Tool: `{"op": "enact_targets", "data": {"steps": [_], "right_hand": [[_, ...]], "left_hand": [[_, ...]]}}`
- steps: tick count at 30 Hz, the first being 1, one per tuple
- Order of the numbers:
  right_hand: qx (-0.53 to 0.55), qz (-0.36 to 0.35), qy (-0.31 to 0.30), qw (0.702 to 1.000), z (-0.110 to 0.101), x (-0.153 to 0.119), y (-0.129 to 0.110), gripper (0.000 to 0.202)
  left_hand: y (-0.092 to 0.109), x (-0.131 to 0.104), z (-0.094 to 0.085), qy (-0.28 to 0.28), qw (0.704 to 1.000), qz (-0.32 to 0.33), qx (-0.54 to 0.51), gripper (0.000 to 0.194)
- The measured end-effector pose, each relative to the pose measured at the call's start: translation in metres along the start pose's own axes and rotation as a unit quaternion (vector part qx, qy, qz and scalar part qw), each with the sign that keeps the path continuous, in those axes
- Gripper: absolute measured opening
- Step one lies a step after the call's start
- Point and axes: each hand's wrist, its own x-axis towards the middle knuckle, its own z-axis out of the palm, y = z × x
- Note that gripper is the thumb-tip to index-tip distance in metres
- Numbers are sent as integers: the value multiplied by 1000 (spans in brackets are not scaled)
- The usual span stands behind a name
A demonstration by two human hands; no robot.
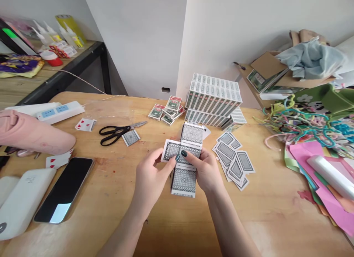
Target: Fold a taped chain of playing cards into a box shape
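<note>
In front of me a long block covered with grey patterned playing-card backs points away from my body. One playing card lies crosswise over its middle, its left end sticking out past the side. My left hand pinches this card, the thumb on top and the fingers beneath. My right hand grips the block from the right, with its thumb pressing on the crosswise card. Loose playing cards lie face down in a spread just right of my right hand. The undersides of block and card are hidden.
Behind the hands stand a wall of stacked card boxes and several loose card boxes. Black-handled scissors lie by a cut card piece. A phone is at left; coloured paper and yarn are at right.
</note>
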Motion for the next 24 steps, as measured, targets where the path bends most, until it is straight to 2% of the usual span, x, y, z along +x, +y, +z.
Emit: {"op": "enact_targets", "data": {"steps": [3,8,12,14,16,20,24], "right_hand": [[-14,-22,13,1000,5,-1,2,20],[-59,-44,54,996,10,-5,6,20],[-77,-56,76,993,12,-7,7,20],[-74,-58,80,992,12,-9,7,21],[-69,-61,84,992,12,-10,6,20],[-82,-60,103,989,13,-12,5,18],[-108,-70,124,984,15,-13,2,16]], "left_hand": [[3,3,1,30,998,42,45,10],[12,-3,4,68,983,110,131,18],[14,-6,9,72,984,110,123,20],[12,-7,12,79,981,131,121,18],[8,-8,17,100,967,187,141,16],[4,-7,22,137,911,321,220,21],[6,-5,23,127,881,377,257,22]]}}
